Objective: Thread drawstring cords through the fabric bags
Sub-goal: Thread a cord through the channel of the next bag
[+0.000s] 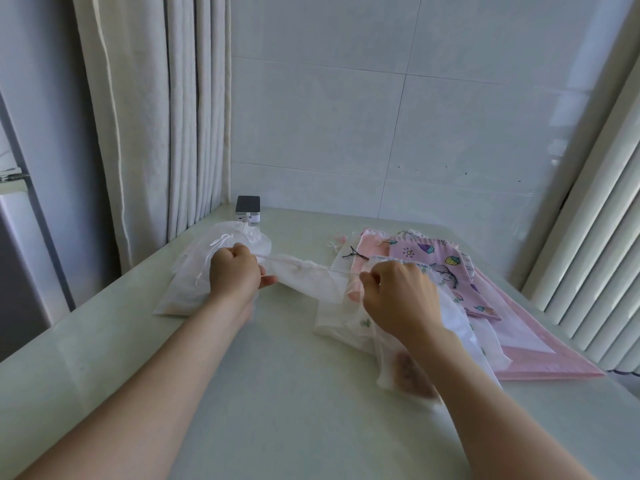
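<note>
Pale table [277, 393] with fabric bags [446, 263], device [247, 207]

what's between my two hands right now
In the head view, the gathered top of a sheer white bag spans between the left hand and right hand, with a white drawstring cord pulled taut along it.

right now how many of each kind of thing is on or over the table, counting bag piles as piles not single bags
bag piles: 2 (white pile, pink and purple pile)
white bag stretched between the hands: 1
drawstring cord in that bag: 1
dark device: 1
hands: 2 (left hand, right hand)
total: 7
</note>
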A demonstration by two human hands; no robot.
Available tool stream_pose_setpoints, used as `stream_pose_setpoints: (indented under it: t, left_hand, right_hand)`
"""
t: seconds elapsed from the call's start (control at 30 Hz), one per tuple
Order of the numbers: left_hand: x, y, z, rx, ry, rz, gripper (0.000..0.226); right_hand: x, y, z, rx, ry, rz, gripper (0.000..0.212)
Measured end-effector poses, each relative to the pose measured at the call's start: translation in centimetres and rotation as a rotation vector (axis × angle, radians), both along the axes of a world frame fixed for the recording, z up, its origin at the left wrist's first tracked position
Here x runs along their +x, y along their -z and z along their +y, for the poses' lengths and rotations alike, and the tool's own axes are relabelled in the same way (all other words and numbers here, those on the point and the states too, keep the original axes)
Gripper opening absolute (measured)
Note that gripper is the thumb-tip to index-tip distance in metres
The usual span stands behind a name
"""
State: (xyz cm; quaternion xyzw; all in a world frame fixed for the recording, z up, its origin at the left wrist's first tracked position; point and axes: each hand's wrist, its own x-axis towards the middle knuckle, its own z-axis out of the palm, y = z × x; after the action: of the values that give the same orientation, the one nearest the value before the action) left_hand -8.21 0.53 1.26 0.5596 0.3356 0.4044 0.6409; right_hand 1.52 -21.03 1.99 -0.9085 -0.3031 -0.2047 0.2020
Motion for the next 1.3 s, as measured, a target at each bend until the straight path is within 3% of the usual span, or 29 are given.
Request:
stream_pose_setpoints:
  t: [0.17,0.23,0.3,0.4,0.47,0.63,0.7,0.8,1.0,1.13,1.3]
  left_hand:
    - [-0.2,-0.9,-0.5,-0.12,0.123,-0.238,0.034]
    - [-0.3,-1.2,-0.6,-0.241,0.248,-0.318,0.032]
    - [-0.4,-1.2,-0.6,-0.253,0.335,-0.298,0.032]
    - [-0.3,-0.5,-0.8,0.088,0.399,-0.077,0.023]
    - [-0.3,0.0,-1.0,0.311,0.425,0.068,0.022]
    - [-0.9,0.9,-1.5,0.739,0.475,0.298,0.028]
    - [-1.1,0.9,-1.5,0.857,0.471,0.354,0.028]
    - [-1.3,0.6,-1.5,0.918,0.503,0.396,0.026]
    - [-1.5,0.1,-2.0,1.011,0.474,0.396,0.024]
    - [-1.7,0.3,-2.5,1.118,0.542,0.422,0.026]
    - [-1.4,1.0,-2.0,1.244,0.48,0.439,0.011]
  right_hand:
    - [0.5,0.2,0.2,0.083,0.029,0.012,0.043]
    - [0.7,0.3,0.3,0.269,-0.072,0.082,0.033]
    - [0.2,0.0,0.6,0.587,-0.191,0.294,0.025]
    - [-1.5,-0.7,1.5,1.037,-0.382,0.749,0.033]
    - [-2.1,-0.8,2.0,1.133,-0.444,0.869,0.035]
    - [-1.9,-0.8,1.5,1.135,-0.511,1.03,0.022]
    - [-1.5,-0.4,1.5,1.047,-0.445,0.975,0.02]
    - [-1.1,0.3,1.9,0.916,-0.38,0.85,0.019]
    - [-0.9,-0.4,1.7,0.903,-0.263,0.814,0.019]
    - [-0.7,-0.1,1.0,0.842,-0.247,0.689,0.024]
    - [-0.4,0.1,0.8,0.778,-0.284,0.511,0.009]
